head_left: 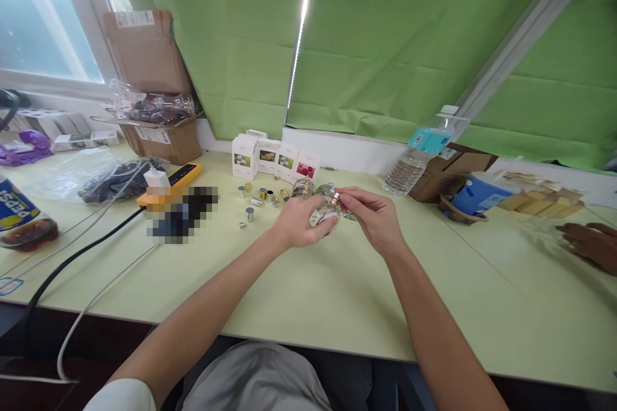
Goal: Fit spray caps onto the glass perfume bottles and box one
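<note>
Spanning the foreground, a pale green table (337, 295) bears a water bottle (419, 160), a row of small white cartons (270, 157) and scattered metal caps (249, 213). Above its middle, the left hand (301, 221) is wrapped around a small glass perfume bottle (326, 210), while the right hand (373, 218) pinches the gold spray nozzle (335, 198) at the bottle's top between thumb and forefinger.

1. Illumination: bright, even daylight enters from the window (45, 13) at far left and through a thin, overexposed gap (299, 32) between the green blinds (385, 38).
2. Shadows: soft and faint on the table (337, 295); the near table edge falls into darkness.
3. Glare: the window panes are washed out (little detail outside).
4. Distortion: wide-angle bending tilts the frame lines at right.
5. Sharpness: centre reasonably crisp; edges softer; one pixelated patch (183, 213) left of centre.
</note>
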The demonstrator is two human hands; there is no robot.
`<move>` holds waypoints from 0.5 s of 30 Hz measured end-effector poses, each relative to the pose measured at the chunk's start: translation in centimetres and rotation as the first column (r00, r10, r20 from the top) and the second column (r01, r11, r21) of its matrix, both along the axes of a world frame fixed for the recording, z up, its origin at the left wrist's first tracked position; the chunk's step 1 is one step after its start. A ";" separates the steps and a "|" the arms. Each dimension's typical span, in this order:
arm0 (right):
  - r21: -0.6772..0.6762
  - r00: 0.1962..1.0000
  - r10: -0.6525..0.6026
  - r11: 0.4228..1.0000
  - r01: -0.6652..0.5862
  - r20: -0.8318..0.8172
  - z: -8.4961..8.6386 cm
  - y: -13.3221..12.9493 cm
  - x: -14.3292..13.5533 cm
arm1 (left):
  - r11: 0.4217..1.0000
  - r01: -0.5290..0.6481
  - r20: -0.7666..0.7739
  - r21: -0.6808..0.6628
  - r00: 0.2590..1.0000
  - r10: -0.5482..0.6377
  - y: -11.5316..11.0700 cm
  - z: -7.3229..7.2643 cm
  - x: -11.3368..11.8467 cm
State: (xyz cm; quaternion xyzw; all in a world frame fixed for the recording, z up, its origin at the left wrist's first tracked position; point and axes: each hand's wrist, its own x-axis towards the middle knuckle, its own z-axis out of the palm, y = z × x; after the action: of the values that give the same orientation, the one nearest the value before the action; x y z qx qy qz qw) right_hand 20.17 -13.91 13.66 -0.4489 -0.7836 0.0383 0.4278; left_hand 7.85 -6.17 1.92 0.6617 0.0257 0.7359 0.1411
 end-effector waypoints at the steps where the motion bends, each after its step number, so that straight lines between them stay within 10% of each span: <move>1: -0.021 1.000 0.006 1.000 -0.006 -0.002 0.0 0.0 0.0 | 1.000 -0.003 0.005 -0.003 1.000 0.003 0.1 0.0 0.0; 15: 0.132 0.993 -0.101 0.987 0.094 0.052 -0.5 0.0 -0.5 | 0.980 -0.198 -0.050 0.006 0.979 0.198 0.9 -0.3 0.5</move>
State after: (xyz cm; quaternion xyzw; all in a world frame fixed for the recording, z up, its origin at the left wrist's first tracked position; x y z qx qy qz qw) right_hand 19.66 -13.95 13.12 -0.4589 -0.7738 -0.0468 0.4342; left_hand 8.36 -5.23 1.60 0.6742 0.0946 0.7295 0.0659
